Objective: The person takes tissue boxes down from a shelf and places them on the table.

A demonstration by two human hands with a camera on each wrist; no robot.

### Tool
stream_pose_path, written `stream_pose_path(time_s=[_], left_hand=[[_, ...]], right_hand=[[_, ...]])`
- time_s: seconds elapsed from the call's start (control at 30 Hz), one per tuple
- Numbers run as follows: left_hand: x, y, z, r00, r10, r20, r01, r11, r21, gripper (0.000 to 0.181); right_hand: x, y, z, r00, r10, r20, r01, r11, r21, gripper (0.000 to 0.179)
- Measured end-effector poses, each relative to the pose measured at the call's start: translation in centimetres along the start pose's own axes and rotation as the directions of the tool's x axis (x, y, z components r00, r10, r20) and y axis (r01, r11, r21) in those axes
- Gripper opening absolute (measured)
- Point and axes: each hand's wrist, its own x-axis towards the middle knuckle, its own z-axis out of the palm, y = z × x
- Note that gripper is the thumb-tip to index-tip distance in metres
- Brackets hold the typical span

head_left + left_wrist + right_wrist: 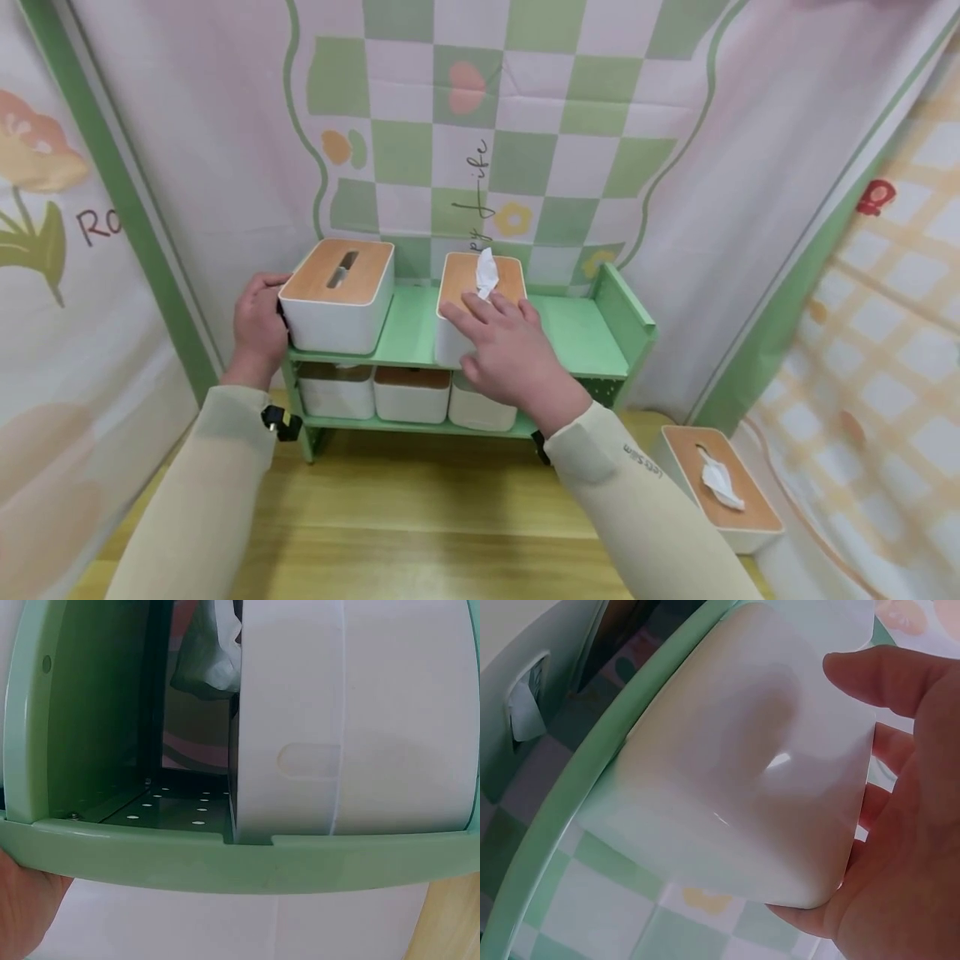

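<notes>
A green two-tier shelf point(408, 321) carries two white tissue boxes with wood-look lids on top. My left hand point(258, 321) holds the shelf's left end, its fingertips hidden behind the left tissue box point(330, 325). In the left wrist view only part of that hand point(26, 911) shows, against the green end panel point(150, 851). My right hand point(513, 350) rests on the middle tissue box point(457, 271), fingers spread across its lid close to a tissue point(487, 271) that sticks up. Seen from the right wrist, the thumb point(885, 675) lies over the white front face point(705, 772).
Three white boxes stand in the lower tier, one being the white box point(412, 396) in the middle. Another tissue box point(720, 479) sits at the lower right, a tissue hanging from its slot. Printed curtains point(540, 125) enclose the back and sides. Below is a wood-look surface point(412, 508).
</notes>
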Motion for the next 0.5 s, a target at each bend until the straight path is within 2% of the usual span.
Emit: stream_pose_path(time_s=[0.23,0.5], left_hand=[[0.0,0.2,0.0,1.000,0.007,-0.010,-0.007,1.000,0.005,0.045],[-0.1,0.2,0.0,1.000,-0.011,0.004,0.011,1.000,0.001,0.045]], right_hand=[[-0.9,0.1,-0.2,1.000,-0.006,-0.029,0.005,1.000,-0.010,0.067],[-1.8,0.1,-0.5,1.000,0.005,-0.030,-0.005,1.000,0.007,0.075]])
